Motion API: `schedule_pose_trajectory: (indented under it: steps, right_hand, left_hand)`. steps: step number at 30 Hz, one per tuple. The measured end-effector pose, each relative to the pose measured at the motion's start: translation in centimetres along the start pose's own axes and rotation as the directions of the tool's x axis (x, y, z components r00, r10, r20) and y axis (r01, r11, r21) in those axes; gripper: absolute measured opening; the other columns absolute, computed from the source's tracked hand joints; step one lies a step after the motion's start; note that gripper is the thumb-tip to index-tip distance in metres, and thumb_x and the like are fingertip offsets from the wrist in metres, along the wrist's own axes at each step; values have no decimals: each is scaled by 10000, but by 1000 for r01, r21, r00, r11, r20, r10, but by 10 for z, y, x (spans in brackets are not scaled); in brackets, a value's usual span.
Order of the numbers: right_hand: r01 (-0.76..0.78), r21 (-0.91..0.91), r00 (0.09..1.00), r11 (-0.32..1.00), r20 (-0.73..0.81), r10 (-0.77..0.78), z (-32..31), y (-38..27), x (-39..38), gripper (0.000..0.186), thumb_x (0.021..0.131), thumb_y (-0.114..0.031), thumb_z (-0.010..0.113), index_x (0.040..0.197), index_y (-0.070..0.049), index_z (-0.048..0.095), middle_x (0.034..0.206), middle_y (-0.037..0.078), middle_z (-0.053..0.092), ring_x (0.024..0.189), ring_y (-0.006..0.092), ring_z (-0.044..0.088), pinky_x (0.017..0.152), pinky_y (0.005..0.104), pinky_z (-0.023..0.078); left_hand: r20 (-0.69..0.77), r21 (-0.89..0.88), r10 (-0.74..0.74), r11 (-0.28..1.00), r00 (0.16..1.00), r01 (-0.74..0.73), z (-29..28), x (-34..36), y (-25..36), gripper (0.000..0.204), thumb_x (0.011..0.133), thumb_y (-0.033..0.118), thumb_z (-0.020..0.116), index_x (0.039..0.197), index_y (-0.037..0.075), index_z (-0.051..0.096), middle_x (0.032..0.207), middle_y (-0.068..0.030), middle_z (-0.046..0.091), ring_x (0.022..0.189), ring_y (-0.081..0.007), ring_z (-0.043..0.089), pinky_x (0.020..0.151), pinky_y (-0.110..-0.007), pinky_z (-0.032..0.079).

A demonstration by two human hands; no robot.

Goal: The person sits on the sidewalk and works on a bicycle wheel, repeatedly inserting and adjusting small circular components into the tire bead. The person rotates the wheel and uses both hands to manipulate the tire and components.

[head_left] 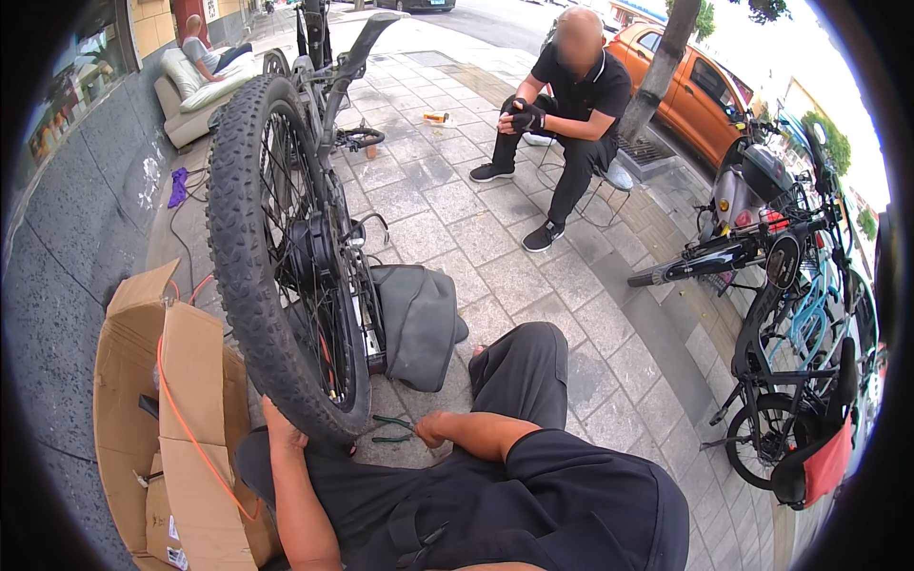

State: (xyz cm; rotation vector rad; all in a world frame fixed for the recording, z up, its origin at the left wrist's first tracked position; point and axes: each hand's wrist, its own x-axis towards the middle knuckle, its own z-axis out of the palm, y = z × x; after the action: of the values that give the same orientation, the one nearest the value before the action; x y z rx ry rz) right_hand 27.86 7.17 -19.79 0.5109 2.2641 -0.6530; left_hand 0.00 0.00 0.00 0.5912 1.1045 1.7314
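Note:
A bicycle stands upside down before me, its knobby rear tyre [243, 257] closest to me. My left hand [284, 428] is against the tyre's lower left side and grips it, with some fingers hidden. Inside the spokes sits a dark hub motor [312, 249]. On the paving right of the tyre are pliers [392, 439] with green handles spread apart. My right hand [431, 430] is low beside them, fingers closed at their jaw end, which it covers.
An open cardboard box [190, 381] with an orange cable [195, 457] stands at left. A grey bag [414, 319] lies beyond the wheel. A seated person [576, 105] in black gloves faces me. Parked bikes [781, 314] line the right; another person [200, 52] reclines on a sofa [186, 105].

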Motion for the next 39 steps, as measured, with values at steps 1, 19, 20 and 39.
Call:
schedule_pose_trajectory:
  steps: [1, 19, 20, 39]
  right_hand:
    - [2, 5, 1000, 1000, -7, -2, 1, 0, 2, 329, 893, -213, 572, 1178, -125, 711, 1206, 174, 711, 1161, 358, 665, 953, 456, 531]
    - [13, -5, 1000, 1000, -3, -13, 8, 5, 8, 322, 894, -249, 598, 1157, -99, 705, 1203, 164, 712, 1169, 350, 660, 948, 456, 531]
    - [18, -2, 1000, 1000, -3, -18, 8, 5, 9, 322, 895, -252, 598, 1157, -99, 705, 1205, 166, 711, 1170, 351, 660, 949, 456, 531]
    - [17, -21, 1000, 1000, 26, -17, 8, 4, 9, 342, 887, -243, 624, 1173, -73, 702, 1177, 170, 719, 1132, 358, 676, 912, 459, 544]
  left_hand:
    - [-5, -1, 1, 1000, 1000, -1, 1, -1, 1, 342, 1029, 169, 560, 1338, 27, 599, 1194, -116, 709, 979, -241, 718, 768, -380, 629]
    - [-32, 3, -16, 1000, 999, 16, 1, -1, 0, 339, 1029, 158, 561, 1338, 22, 592, 1207, -128, 701, 1059, -253, 706, 799, -394, 637]
    - [-22, 1, -17, 1000, 1000, 17, 0, -1, -1, 339, 1030, 160, 560, 1339, 22, 592, 1207, -128, 701, 1069, -254, 703, 801, -394, 637]
    - [-36, 11, -18, 1000, 999, 18, 2, -2, -1, 311, 1008, 175, 602, 1292, 50, 622, 1144, -80, 709, 1000, -213, 703, 786, -380, 621]
